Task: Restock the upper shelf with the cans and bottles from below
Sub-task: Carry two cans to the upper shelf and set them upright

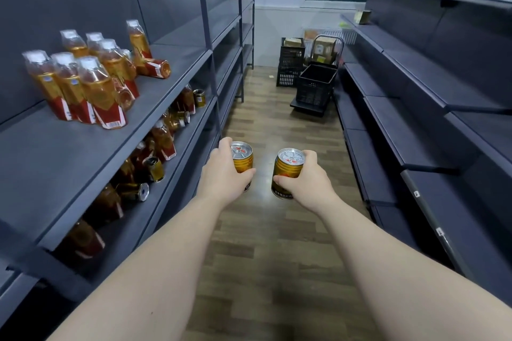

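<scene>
Gripped upright, one gold metal can with silver lid [244, 159] in left hand [221, 174], fingers wrapped round it | right hand [306, 178] clasps second gold can [286, 171] | both over wooden aisle floor [277, 124] | amber plastic bottles [83, 83] on dark grey upper shelf [155, 97] | more cans and bottles on lower shelf [144, 216]

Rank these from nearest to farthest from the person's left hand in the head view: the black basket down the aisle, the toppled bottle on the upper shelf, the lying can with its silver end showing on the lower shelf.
From the left hand:
1. Lying can: on the lower shelf, just left.
2. Toppled bottle: on the upper shelf, higher and left.
3. Black basket: far ahead, slightly right.
</scene>
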### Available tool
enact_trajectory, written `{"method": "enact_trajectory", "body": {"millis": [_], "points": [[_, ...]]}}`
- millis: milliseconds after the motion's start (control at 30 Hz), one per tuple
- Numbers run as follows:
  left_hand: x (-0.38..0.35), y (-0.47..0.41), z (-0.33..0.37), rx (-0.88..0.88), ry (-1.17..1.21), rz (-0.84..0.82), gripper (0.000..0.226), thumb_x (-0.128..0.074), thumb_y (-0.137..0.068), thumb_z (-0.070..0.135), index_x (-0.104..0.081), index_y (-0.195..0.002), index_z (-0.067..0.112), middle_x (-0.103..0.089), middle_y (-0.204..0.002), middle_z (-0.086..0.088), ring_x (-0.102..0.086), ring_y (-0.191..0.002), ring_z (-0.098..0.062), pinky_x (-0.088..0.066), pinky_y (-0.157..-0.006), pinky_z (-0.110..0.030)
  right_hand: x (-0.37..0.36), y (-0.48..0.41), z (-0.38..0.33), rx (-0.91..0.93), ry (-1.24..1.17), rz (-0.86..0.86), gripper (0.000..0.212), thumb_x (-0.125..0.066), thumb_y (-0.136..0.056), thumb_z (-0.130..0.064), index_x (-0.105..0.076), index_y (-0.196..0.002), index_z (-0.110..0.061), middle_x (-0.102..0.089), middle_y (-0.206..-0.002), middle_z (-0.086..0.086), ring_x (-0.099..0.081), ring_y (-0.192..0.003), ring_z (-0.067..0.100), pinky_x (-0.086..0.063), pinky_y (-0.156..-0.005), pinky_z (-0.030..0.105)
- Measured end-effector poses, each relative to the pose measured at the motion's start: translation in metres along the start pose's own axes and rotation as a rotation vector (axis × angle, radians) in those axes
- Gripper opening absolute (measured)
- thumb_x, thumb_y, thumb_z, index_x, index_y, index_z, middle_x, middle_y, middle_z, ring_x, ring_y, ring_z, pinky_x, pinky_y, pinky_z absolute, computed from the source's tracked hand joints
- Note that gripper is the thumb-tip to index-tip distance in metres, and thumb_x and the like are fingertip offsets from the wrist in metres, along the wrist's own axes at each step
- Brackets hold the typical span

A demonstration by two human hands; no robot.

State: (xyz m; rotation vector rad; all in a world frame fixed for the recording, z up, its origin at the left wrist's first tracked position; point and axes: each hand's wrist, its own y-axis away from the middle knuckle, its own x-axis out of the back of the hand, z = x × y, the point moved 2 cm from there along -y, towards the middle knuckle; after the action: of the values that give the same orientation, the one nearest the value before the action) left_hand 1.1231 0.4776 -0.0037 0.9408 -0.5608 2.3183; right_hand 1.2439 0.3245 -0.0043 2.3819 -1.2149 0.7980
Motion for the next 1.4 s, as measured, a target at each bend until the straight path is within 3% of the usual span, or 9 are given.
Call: {"method": "enact_trajectory", "body": {"millis": [400,600,800,933,1100,1400], "points": [[-0.008,-0.106,-0.020,-0.040,0.008,-0.030,0.081,-0.080,-0.078,0.041,-0.030,-0.141,0.028,-0.052,-0.131,-0.002,-0.056,-0.112,-0.024,-0.054,-0.091,-0.041,-0.024,-0.098,-0.029,-0.034,-0.015,0.031,0.082,-0.081,-0.077,-0.038,-0.031,-0.140,-0.022,-0.054,-0.116,-0.002,-0.057,-0.104,0.024,-0.056,-0.088,0.047],[-0.021,-0.148,-0.022,-0.029,0.005,-0.037,0.081,-0.080,-0.079,0.040,-0.030,-0.142,0.028,-0.052,-0.132,-0.001,-0.056,-0.114,-0.023,-0.054,-0.092,-0.040,-0.031,-0.145,-0.030,-0.021,-0.012,0.007,0.079,-0.080,-0.080,-0.036,-0.031,-0.139,-0.019,-0.052,-0.113,-0.003,-0.053,-0.102,0.022,-0.052,-0.092,0.043],[-0.037,-0.200,-0.017,-0.013,-0.025,-0.028,0.080,-0.079,-0.079,0.044,-0.030,-0.141,0.030,-0.052,-0.134,0.000,-0.056,-0.116,-0.024,-0.052,-0.096,-0.044,-0.033,-0.210,-0.029,-0.006,-0.033,-0.029,0.078,-0.080,-0.081,-0.034,-0.031,-0.140,-0.018,-0.052,-0.114,-0.002,-0.051,-0.098,0.020,-0.044,-0.081,0.032],[-0.041,-0.240,-0.005,-0.002,-0.044,0.013,0.080,-0.079,-0.079,0.044,-0.031,-0.141,0.028,-0.054,-0.130,0.000,-0.058,-0.110,-0.022,-0.052,-0.089,-0.035,-0.025,-0.256,-0.036,0.008,-0.031,-0.047,0.079,-0.080,-0.080,-0.035,-0.031,-0.141,-0.019,-0.052,-0.114,-0.002,-0.051,-0.100,0.022,-0.047,-0.085,0.035],[-0.050,-0.283,0.007,0.013,-0.021,0.047,0.079,-0.080,-0.078,0.040,-0.032,-0.140,0.027,-0.054,-0.129,-0.001,-0.059,-0.109,-0.021,-0.055,-0.091,-0.040,-0.014,-0.311,-0.045,0.058,-0.039,-0.069,0.074,-0.080,-0.080,-0.033,-0.033,-0.136,-0.019,-0.052,-0.111,-0.003,-0.052,-0.097,0.020,-0.047,-0.083,0.035],[-0.070,-0.347,0.010,0.029,-0.004,0.088,0.077,-0.080,-0.078,0.041,-0.034,-0.138,0.027,-0.055,-0.129,0.000,-0.058,-0.109,-0.020,-0.051,-0.089,-0.033,-0.016,-0.386,-0.050,0.093,-0.034,-0.109,0.074,-0.080,-0.081,-0.032,-0.032,-0.135,-0.019,-0.053,-0.110,-0.002,-0.054,-0.097,0.021,-0.050,-0.081,0.037]]}}
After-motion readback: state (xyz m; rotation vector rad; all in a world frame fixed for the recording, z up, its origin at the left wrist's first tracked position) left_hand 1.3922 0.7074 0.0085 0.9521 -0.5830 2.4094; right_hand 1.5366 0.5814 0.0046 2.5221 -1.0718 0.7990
